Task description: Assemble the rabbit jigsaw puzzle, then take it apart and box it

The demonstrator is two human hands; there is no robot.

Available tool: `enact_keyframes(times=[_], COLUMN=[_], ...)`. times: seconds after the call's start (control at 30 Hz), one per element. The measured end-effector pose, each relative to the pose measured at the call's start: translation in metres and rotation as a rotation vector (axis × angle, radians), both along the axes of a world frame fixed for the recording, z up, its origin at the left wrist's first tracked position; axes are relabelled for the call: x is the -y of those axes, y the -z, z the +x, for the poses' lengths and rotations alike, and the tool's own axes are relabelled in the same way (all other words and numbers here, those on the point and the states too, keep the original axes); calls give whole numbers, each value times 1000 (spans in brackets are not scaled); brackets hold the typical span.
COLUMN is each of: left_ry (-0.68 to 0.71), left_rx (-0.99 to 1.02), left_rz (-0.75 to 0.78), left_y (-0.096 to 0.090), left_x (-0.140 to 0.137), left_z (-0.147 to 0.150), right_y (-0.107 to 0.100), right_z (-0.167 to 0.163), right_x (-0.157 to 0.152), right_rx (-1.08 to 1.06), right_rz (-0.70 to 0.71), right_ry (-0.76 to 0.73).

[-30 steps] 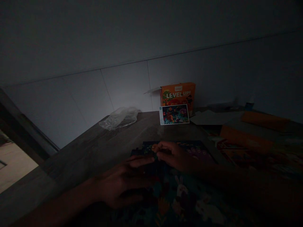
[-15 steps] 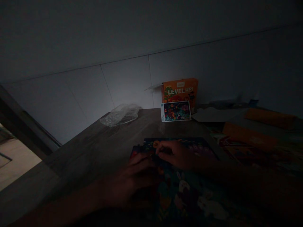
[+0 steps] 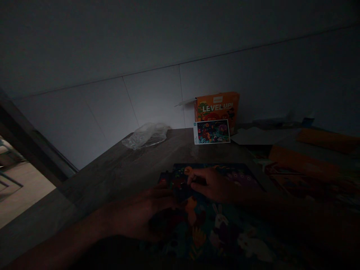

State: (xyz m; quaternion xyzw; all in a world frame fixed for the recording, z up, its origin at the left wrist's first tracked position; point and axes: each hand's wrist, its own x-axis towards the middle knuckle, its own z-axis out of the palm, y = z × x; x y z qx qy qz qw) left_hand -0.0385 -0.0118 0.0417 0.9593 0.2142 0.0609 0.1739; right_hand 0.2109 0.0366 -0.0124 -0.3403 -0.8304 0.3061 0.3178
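Observation:
A dark, colourful jigsaw puzzle point(image 3: 198, 236) with white rabbits and flowers lies on the table in front of me. My left hand point(image 3: 147, 208) rests over its left side, fingers stretched out flat towards the middle. Just beyond those fingertips, a puzzle piece point(image 3: 164, 177) with a knob sits at the upper left edge, slightly out of line with the top border. My right hand point(image 3: 209, 183) lies on the upper part of the puzzle with fingers curled and thumb near the index finger. Whatever is between them, if anything, is hidden in the dim light.
At the back, a picture card point(image 3: 212, 132) of the same scene leans on an orange "LEVEL UP!" box point(image 3: 218, 107). Crumpled clear plastic point(image 3: 147, 135) lies at the far left of the table point(image 3: 123, 170). To the right are white paper point(image 3: 261, 135) and orange packaging point(image 3: 303, 161).
My left hand has drawn back slightly towards me and left, uncovering more of the puzzle's middle. The right hand stays in place on the puzzle. The view has shifted a little.

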Motion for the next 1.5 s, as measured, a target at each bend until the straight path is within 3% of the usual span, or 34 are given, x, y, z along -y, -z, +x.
enact_keyframes(times=[0.43, 0.93, 1.5], left_ry=[-80, -41, -208], left_rx=[-82, -51, -28], left_rz=[-83, -158, -196], left_y=[-10, -6, 4], left_x=[-20, -25, -25], left_z=[-40, -38, -35], right_y=[4, 3, 2], right_z=[0, 0, 0], right_x=[-2, -2, -2], right_rx=[24, 46, 69], right_rz=[27, 45, 23], right_ry=[-21, -26, -19])
